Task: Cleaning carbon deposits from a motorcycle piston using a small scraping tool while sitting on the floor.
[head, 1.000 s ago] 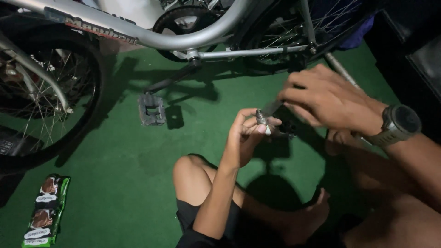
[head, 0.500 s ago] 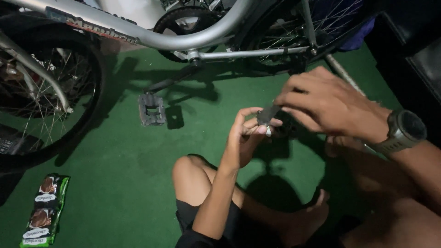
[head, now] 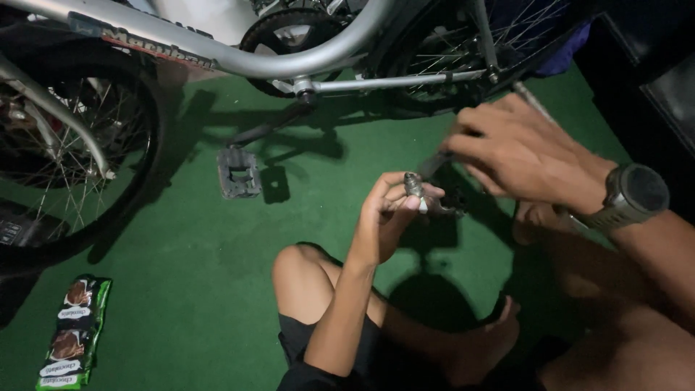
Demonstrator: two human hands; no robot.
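Observation:
My left hand (head: 384,217) is raised above my bent knee (head: 304,279) and pinches a small threaded metal part (head: 413,185) between its fingertips. My right hand (head: 521,152), with a dark watch (head: 637,194) on the wrist, hovers just up and right of it and grips a thin dark tool (head: 434,164). The tool's tip points down at the part, and the fingers are blurred by motion. Whether the tip touches the part is unclear.
A silver bicycle frame (head: 289,61) spans the top, with a wheel (head: 79,174) at the left and another wheel (head: 449,65) behind my hands. Its grey pedal (head: 237,174) hangs near the green floor (head: 181,275). A green snack packet (head: 72,333) lies at the bottom left.
My right hand has shifted slightly and the tool has lifted a little up and right from the part. My left hand has stayed almost still with the part in it.

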